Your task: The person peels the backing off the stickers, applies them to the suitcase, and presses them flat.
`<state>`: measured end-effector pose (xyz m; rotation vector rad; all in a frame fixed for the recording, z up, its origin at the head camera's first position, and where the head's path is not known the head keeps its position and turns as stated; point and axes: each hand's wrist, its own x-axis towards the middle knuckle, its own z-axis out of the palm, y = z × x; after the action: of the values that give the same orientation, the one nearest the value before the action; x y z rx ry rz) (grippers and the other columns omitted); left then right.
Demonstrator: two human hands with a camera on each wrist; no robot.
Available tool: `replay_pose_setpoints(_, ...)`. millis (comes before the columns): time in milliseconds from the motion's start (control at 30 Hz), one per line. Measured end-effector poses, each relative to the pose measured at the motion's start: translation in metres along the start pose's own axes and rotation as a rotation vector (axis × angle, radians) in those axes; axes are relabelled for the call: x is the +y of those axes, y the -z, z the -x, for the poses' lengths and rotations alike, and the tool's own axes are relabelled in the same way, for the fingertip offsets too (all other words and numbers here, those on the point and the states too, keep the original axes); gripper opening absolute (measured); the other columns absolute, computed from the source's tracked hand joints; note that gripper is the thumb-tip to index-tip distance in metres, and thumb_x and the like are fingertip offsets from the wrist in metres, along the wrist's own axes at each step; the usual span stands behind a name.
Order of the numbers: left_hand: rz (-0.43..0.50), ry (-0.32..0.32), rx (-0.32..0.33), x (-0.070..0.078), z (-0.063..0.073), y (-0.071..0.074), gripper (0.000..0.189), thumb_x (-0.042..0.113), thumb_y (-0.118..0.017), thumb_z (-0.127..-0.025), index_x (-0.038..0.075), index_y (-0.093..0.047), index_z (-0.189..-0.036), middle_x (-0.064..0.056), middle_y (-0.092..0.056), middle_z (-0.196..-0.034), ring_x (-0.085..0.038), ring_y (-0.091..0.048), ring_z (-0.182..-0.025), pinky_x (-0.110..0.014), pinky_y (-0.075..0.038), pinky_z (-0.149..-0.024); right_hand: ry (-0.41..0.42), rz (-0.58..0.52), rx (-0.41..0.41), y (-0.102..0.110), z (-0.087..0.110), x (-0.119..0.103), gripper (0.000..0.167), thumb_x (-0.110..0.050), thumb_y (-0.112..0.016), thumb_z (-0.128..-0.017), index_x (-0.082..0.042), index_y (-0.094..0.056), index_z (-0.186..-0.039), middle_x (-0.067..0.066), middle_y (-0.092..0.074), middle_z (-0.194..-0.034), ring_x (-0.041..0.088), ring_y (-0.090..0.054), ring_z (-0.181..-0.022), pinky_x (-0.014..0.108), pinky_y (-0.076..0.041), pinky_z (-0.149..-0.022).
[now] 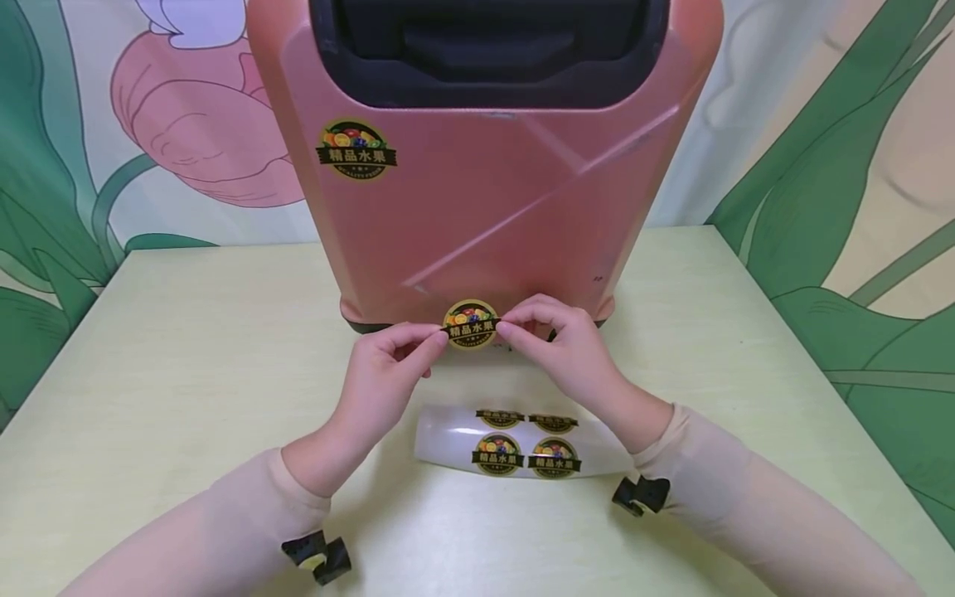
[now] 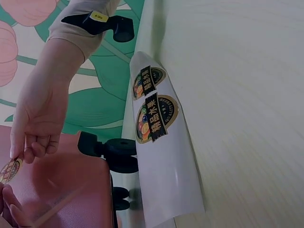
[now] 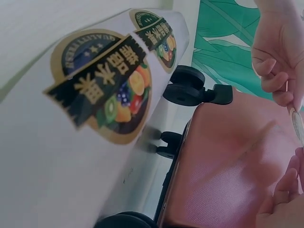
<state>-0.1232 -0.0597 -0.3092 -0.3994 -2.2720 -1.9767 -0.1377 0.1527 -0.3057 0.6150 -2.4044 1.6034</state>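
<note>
A round fruit sticker (image 1: 471, 324) with a dark lettered band is stretched between both hands. My left hand (image 1: 383, 375) pinches its left end between thumb and forefinger, while my right hand (image 1: 569, 347) pinches the right end the same way. Behind the sticker stands a pink suitcase (image 1: 477, 199), upright, and the sticker overlaps its lower edge in the head view. Another sticker of the same kind (image 1: 357, 150) is on the suitcase's upper left. Below the hands lies a curved white sticker sheet (image 1: 448, 435) bearing several more fruit stickers (image 1: 497, 453).
The pale table (image 1: 186, 373) carries the suitcase and the sheet. Black suitcase wheels (image 3: 184, 85) rest on the tabletop. A wall with painted leaves (image 1: 828, 207) rises behind the table. Each sleeve has a small black camera mount (image 1: 317, 557) at the wrist.
</note>
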Motion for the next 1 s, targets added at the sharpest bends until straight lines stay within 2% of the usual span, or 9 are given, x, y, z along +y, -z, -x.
replay_pose_setpoints(200,-0.060,-0.084,0.021,-0.001,-0.003,0.000,0.011,0.004,-0.066,-0.085,-0.002,-0.073,-0.092,-0.004,-0.056,-0.068,-0.012,-0.048,-0.057,-0.020,-0.040,-0.052,0.032,0.003,0.016,0.000,0.000,-0.002,0.008,-0.012,-0.068,-0.085,-0.005,-0.071,-0.086,-0.001,-0.063,-0.084,0.016,-0.052,-0.071,0.028,-0.042,-0.063)
replay_pose_setpoints(300,-0.087,-0.103,0.035,-0.002,-0.005,0.000,0.013,0.004,-0.066,-0.086,-0.001,-0.073,-0.095,-0.005,-0.055,-0.068,-0.012,-0.048,-0.057,-0.020,-0.038,-0.051,0.059,0.012,0.028,-0.001,0.001,-0.004,0.007,-0.011,-0.069,-0.085,-0.005,-0.071,-0.085,-0.001,-0.063,-0.083,0.015,-0.051,-0.071,0.027,-0.042,-0.063)
replay_pose_setpoints(500,-0.114,-0.135,0.036,0.000,-0.008,0.003,0.022,0.003,-0.063,-0.088,-0.001,-0.069,-0.108,-0.008,-0.057,-0.073,-0.011,-0.049,-0.057,-0.019,-0.039,-0.051,0.114,0.012,0.048,-0.001,0.000,-0.010,0.004,-0.007,-0.067,-0.085,-0.003,-0.070,-0.084,0.000,-0.063,-0.083,0.014,-0.052,-0.072,0.027,-0.042,-0.063)
replay_pose_setpoints(600,-0.132,-0.196,0.049,0.006,-0.011,0.007,0.028,0.001,-0.061,-0.088,-0.002,-0.064,-0.116,-0.009,-0.059,-0.079,-0.011,-0.050,-0.058,-0.018,-0.041,-0.052,0.114,-0.008,0.076,0.002,-0.001,-0.014,0.004,-0.004,-0.066,-0.086,-0.001,-0.068,-0.084,0.002,-0.062,-0.085,0.014,-0.053,-0.074,0.026,-0.043,-0.066)
replay_pose_setpoints(700,-0.169,-0.327,0.068,0.018,-0.016,0.012,0.028,-0.002,-0.059,-0.088,-0.003,-0.064,-0.116,-0.009,-0.062,-0.087,-0.013,-0.053,-0.064,-0.018,-0.044,-0.054,0.096,-0.047,0.104,0.006,-0.002,-0.016,0.004,-0.001,-0.065,-0.086,0.003,-0.066,-0.086,0.001,-0.061,-0.086,0.014,-0.054,-0.075,0.024,-0.045,-0.066)
replay_pose_setpoints(800,-0.243,-0.525,0.110,0.033,-0.023,0.018,0.023,-0.002,-0.059,-0.087,-0.003,-0.067,-0.109,-0.011,-0.063,-0.093,-0.016,-0.057,-0.077,-0.024,-0.047,-0.065,0.070,-0.095,0.108,0.009,-0.003,-0.016,0.004,0.002,-0.063,-0.086,0.005,-0.065,-0.088,-0.002,-0.060,-0.085,0.014,-0.054,-0.073,0.022,-0.045,-0.063)
replay_pose_setpoints(867,-0.309,-0.663,0.153,0.042,-0.029,0.021,0.022,0.000,-0.058,-0.087,-0.003,-0.068,-0.106,-0.013,-0.062,-0.095,-0.021,-0.056,-0.083,-0.029,-0.045,-0.072,0.058,-0.121,0.104,0.010,-0.003,-0.017,0.005,0.004,-0.062,-0.086,0.006,-0.065,-0.089,-0.003,-0.060,-0.084,0.015,-0.053,-0.072,0.021,-0.044,-0.062)
replay_pose_setpoints(1000,-0.504,-0.896,0.255,0.060,-0.042,0.028,0.024,0.007,-0.058,-0.085,0.000,-0.068,-0.106,-0.015,-0.061,-0.102,-0.031,-0.052,-0.098,-0.041,-0.038,-0.085,0.038,-0.143,0.090,0.009,-0.004,-0.019,0.007,0.003,-0.062,-0.086,0.006,-0.064,-0.091,0.010,-0.061,-0.083,0.014,-0.051,-0.070,0.021,-0.043,-0.061)
